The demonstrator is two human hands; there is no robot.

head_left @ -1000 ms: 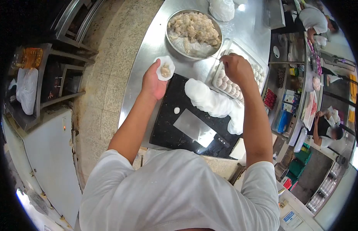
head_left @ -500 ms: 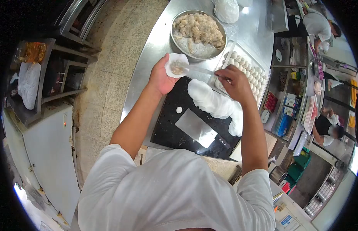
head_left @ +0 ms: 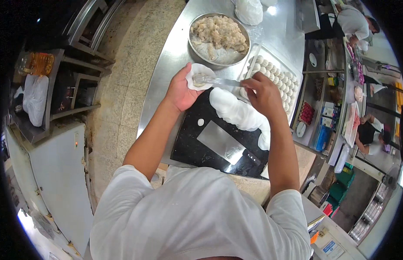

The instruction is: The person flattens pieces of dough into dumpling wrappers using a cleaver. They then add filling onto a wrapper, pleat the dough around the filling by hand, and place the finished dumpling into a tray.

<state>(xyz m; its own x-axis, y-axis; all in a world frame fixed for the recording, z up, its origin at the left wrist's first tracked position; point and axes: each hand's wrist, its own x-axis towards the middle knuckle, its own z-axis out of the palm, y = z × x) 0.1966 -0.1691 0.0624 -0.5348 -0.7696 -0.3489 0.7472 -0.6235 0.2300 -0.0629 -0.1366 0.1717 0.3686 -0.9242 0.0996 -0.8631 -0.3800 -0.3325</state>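
Observation:
My left hand (head_left: 180,92) cups a round white dumpling wrapper (head_left: 202,69) with a little pale filling on it. In my right hand (head_left: 265,96) is a flat metal spatula (head_left: 229,81), gripped by its handle; the blade's far end rests at the filling. Just beyond my hands stands a metal bowl (head_left: 216,65) of pale, chunky filling (head_left: 219,32). A row of overlapping white wrappers (head_left: 236,113) lies on the black cutting board (head_left: 184,141), beside a cleaver (head_left: 221,141) and a small white dough piece (head_left: 200,122).
Right of the bowl, a white tray (head_left: 273,51) holds rows of round white dumplings (head_left: 275,76). A plastic bag (head_left: 249,12) sits at the steel table's far end. Shelves with goods stand to the right, where two other people are visible. A white cabinet (head_left: 58,173) is at left.
The spatula blade has come further left over the wrapper, onto the filling, as my right hand shifted slightly left. The left hand still holds the wrapper. The whole view has shifted a little.

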